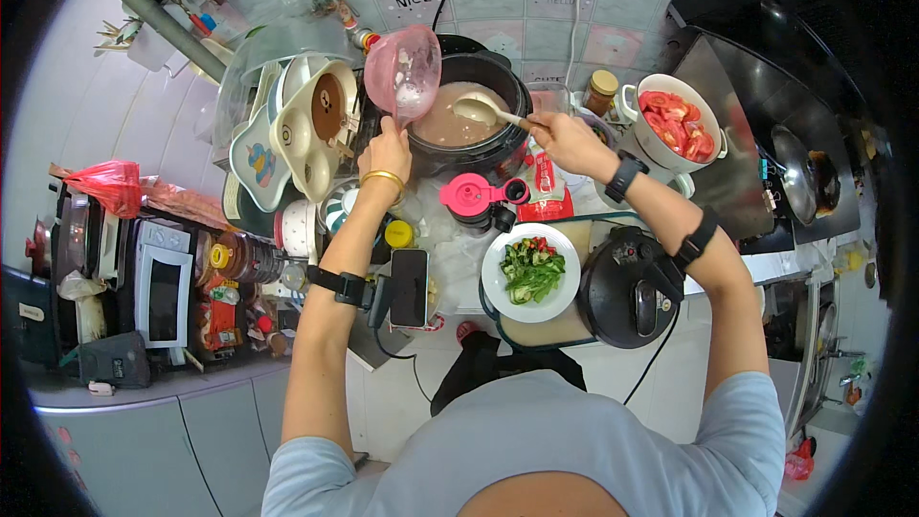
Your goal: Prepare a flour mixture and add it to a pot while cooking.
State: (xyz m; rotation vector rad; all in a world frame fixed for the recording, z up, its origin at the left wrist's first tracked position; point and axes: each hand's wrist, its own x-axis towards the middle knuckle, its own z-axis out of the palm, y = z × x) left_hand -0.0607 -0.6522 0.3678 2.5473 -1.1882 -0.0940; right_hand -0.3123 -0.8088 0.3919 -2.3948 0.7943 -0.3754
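My left hand (386, 155) is closed on the lower edge of a translucent pink bowl (402, 65). The bowl is tipped on its side beside the pot, with whitish residue inside. A dark cooking pot (459, 155) stands below, holding a pinkish-brown, soupy liquid (448, 120). In my right hand (572, 141) is the handle of a pale ladle (476, 109), gripped from the right. The ladle's head rests at the liquid's surface; whether it contains anything is hard to make out.
Nearer me are a pink-lidded bottle (471, 194), a phone (410, 287), a plate of chopped green and red peppers (531, 278) and a black pressure-cooker lid (627, 292). A white pot of cut tomatoes (716, 113) stands right, beside the stove. Dishes (311, 148) are stacked at left.
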